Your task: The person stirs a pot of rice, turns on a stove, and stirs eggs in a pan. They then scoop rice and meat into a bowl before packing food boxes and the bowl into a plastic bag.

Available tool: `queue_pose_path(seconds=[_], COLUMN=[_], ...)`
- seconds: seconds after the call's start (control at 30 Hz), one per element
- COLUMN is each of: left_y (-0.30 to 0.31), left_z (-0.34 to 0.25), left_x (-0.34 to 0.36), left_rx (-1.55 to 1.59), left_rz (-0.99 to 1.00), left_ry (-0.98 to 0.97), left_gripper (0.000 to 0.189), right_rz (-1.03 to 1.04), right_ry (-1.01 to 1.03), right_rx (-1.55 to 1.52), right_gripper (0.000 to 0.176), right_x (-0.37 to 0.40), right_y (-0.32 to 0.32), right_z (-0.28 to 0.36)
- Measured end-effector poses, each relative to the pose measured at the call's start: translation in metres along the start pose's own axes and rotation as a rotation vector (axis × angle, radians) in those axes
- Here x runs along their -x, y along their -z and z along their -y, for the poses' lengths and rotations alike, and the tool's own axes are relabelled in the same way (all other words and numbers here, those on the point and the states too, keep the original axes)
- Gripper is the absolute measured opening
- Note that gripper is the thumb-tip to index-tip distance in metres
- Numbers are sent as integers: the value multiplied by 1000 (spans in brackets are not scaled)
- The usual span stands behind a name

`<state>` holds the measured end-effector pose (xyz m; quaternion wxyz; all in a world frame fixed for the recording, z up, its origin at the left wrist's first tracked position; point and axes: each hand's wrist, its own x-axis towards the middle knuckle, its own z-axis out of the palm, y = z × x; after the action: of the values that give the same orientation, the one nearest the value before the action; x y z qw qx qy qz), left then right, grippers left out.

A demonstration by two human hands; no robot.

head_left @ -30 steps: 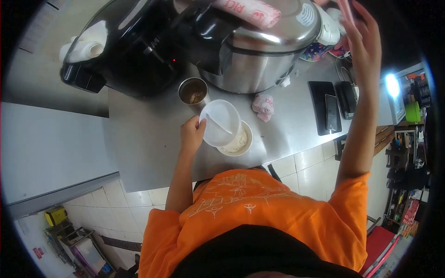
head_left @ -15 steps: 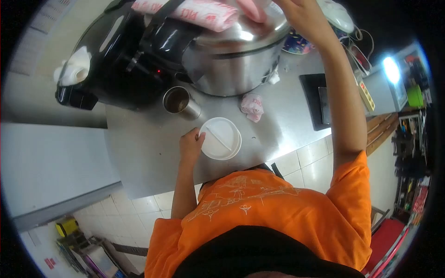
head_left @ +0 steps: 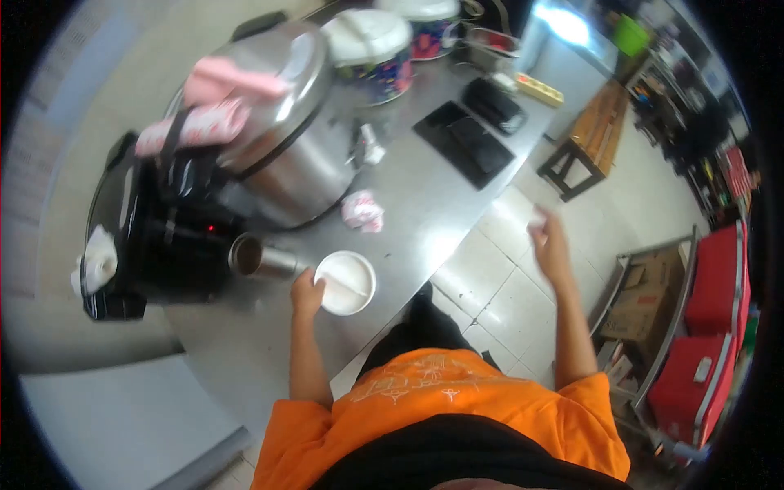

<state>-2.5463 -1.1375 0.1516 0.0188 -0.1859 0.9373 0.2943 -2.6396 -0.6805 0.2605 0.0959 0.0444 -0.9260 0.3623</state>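
Observation:
My left hand (head_left: pixel 307 294) pinches the left rim of a round white bowl (head_left: pixel 335 305) at the front of the steel counter. A slim white strip (head_left: pixel 348 284) runs across the inside of the bowl. Just left of it, a steel cup (head_left: pixel 279 262) leans close to my left fingers. My right hand (head_left: pixel 550 237) is out to the right above the tiled floor, blurred, with its fingers loosely apart and nothing visible in them. Behind the bowl lies a crumpled pink-and-white wrapper (head_left: pixel 363 211).
A large steel pot (head_left: pixel 298 175) stands behind, with a pink cloth-like thing (head_left: pixel 233 82) on its lid. Left is a black appliance (head_left: pixel 175 265) with a red light. Black flat trays (head_left: pixel 464 143), a wooden bench (head_left: pixel 590 139) and red boxes (head_left: pixel 694 388) are rightward.
My right hand has left the pot's lid and swung down to the right, off the counter. The view has turned rightward. My left hand stays on the bowl.

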Motion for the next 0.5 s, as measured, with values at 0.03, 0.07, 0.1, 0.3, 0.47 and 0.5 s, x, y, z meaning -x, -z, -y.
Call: queue_pose_path(seconds=[0.03, 0.07, 0.1, 0.3, 0.47, 0.5], left_y=[-3, -8, -9, -13, -62, -78], left_z=[4, 3, -9, -122, -276, -306], left_x=[-3, -6, -6, -34, -51, -52], left_rx=[89, 178, 332, 323, 434, 485], left_rz=[15, 34, 55, 218, 507, 582], left_ry=[-28, -58, -31, -117, -197, -227], left_gripper=[16, 14, 13, 18, 9, 10], right_rz=[-1, 57, 110, 215, 230, 207], right_ry=[-11, -186, -229, -776, -799, -713], right_rx=[137, 117, 231, 132, 88, 70], right_gripper=[40, 42, 41, 43, 38, 37], right_x=[33, 67, 104, 249, 199, 173], right_y=[-6, -4, -9, 0, 38, 51], right_z=[-36, -54, -89, -193, -261, -273])
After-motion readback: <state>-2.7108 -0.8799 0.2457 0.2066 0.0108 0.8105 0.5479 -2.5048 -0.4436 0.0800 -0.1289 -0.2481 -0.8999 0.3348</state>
